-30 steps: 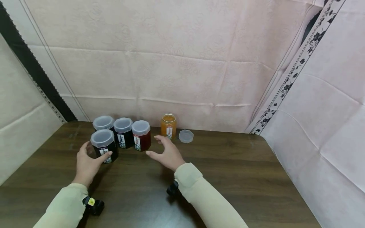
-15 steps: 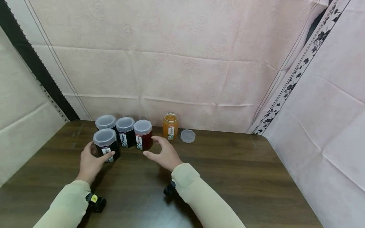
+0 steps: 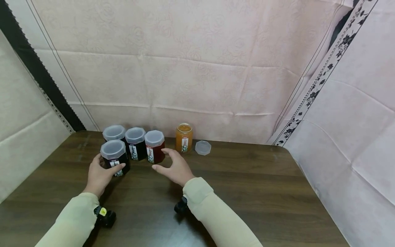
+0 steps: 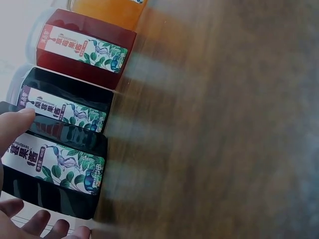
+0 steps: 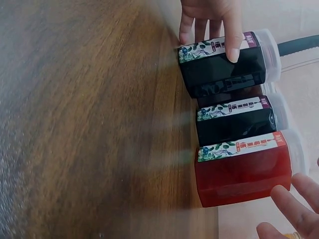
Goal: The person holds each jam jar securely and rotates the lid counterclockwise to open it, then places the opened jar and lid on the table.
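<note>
My left hand [image 3: 100,175] holds a dark jam jar [image 3: 118,163] with a frosted lid, thumb across its front and fingers around its left side. This jar stands in front of the others. Behind it stand a second lidded dark jar [image 3: 113,132], partly hidden, and a third dark jar [image 3: 136,149]. To their right is a red jam jar [image 3: 155,151], also lidded. My right hand [image 3: 177,168] is beside the red jar, thumb and fingers spread apart. In the right wrist view its fingertips [image 5: 281,194] are at the red jar's lid end; contact cannot be told.
Near the wall stands a lidless jar of orange jam [image 3: 184,139]. A translucent lid [image 3: 203,148] lies flat to its right. The brown wooden table [image 3: 247,192] meets a pale cloth wall [image 3: 200,68] at the back, with more cloth on both sides.
My right hand has moved slightly left, closer to the red jar. The left hand stays at the front dark jar, and the jars keep their places.
</note>
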Action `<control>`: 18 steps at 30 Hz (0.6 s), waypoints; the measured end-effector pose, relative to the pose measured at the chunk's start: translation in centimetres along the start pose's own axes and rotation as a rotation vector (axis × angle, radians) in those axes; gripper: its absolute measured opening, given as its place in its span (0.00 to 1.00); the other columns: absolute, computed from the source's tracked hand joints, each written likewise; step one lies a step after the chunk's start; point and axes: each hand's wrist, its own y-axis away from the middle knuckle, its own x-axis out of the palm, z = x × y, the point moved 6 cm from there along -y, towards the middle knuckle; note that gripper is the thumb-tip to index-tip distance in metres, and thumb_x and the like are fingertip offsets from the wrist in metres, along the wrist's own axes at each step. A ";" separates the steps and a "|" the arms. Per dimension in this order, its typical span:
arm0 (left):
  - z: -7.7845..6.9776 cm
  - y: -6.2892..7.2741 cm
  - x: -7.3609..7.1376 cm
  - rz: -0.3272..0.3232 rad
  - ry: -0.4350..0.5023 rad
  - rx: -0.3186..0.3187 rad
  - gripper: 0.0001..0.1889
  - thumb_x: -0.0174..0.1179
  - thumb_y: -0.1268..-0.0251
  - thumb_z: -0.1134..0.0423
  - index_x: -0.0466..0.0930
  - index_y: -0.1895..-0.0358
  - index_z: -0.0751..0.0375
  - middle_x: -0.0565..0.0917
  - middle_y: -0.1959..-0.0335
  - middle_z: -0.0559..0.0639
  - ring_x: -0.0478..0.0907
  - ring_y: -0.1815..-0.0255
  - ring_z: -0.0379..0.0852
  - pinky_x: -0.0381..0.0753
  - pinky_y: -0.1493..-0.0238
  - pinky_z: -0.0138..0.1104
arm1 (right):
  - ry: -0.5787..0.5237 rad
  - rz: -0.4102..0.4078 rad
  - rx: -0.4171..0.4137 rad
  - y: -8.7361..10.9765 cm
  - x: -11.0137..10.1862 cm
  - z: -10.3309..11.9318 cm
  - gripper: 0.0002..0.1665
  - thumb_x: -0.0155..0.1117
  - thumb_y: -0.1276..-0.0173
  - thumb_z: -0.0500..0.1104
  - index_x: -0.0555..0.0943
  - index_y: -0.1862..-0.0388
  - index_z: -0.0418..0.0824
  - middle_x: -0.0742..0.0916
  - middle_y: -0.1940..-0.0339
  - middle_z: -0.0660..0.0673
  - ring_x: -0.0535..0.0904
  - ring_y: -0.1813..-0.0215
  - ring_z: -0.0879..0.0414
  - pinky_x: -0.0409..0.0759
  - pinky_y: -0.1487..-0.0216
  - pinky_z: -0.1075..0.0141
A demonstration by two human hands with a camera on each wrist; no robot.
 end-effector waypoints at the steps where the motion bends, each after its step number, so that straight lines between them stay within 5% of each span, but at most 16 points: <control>1: 0.0 0.0 0.0 0.002 -0.003 -0.003 0.50 0.68 0.41 0.55 0.43 0.25 0.70 0.57 0.30 0.74 0.57 0.32 0.67 0.62 0.35 0.60 | 0.000 0.001 -0.002 0.0 0.0 0.0 0.42 0.68 0.41 0.63 0.69 0.31 0.50 0.76 0.34 0.51 0.71 0.34 0.51 0.70 0.35 0.54; 18: 0.5 -0.4 0.5 0.034 0.014 -0.091 0.50 0.66 0.39 0.55 0.40 0.25 0.72 0.54 0.29 0.75 0.55 0.31 0.67 0.62 0.34 0.57 | -0.003 0.014 0.003 0.0 0.1 0.7 0.42 0.68 0.42 0.63 0.68 0.31 0.51 0.76 0.35 0.52 0.73 0.38 0.58 0.72 0.37 0.55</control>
